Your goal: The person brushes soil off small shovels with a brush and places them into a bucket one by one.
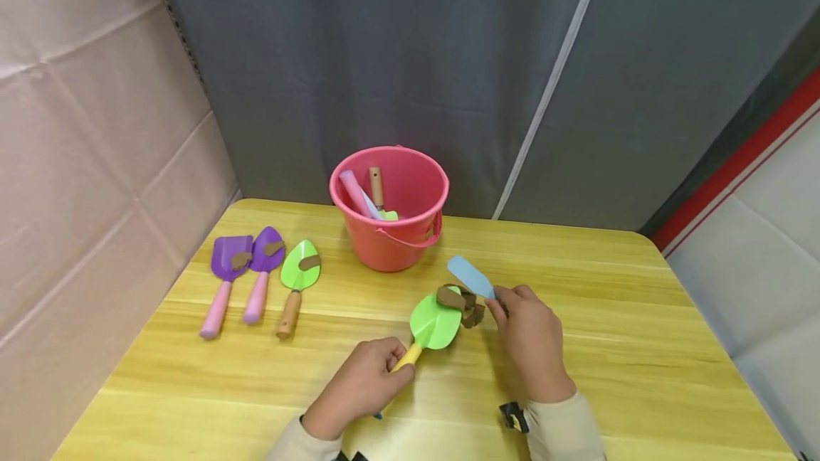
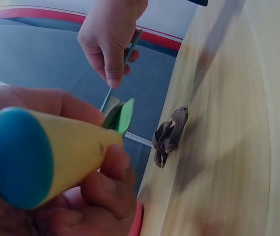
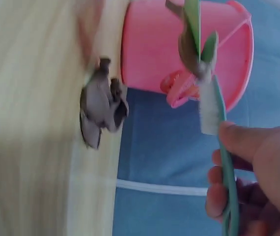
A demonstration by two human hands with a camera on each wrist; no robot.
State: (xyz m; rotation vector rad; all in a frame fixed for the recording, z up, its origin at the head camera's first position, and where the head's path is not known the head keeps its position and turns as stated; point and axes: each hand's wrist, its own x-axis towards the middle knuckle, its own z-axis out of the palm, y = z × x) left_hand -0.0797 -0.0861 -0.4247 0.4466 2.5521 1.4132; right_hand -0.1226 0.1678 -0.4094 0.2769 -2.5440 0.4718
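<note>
My left hand (image 1: 361, 379) grips the yellow handle (image 2: 76, 147), capped in blue, of a trowel with a green blade (image 1: 432, 326). A brown flat piece (image 1: 450, 297) lies on the blade near its right edge. Between the thumb and fingers of my right hand (image 1: 532, 336) is a light blue brush (image 1: 470, 276). Its white bristles (image 3: 209, 108) are close to the brown piece and blade in the right wrist view; whether they touch I cannot tell. Below the blade, a small heap of brown pieces (image 3: 98, 103) lies on the wooden table (image 1: 615, 319).
A pink bucket (image 1: 384, 247) stands at the back, with several tool handles poking up inside. To its left lie a purple square shovel (image 1: 224, 255), a purple trowel (image 1: 260, 260) and a green trowel (image 1: 297, 276), each bearing a brown piece. A grey curtain (image 1: 384, 55) hangs behind.
</note>
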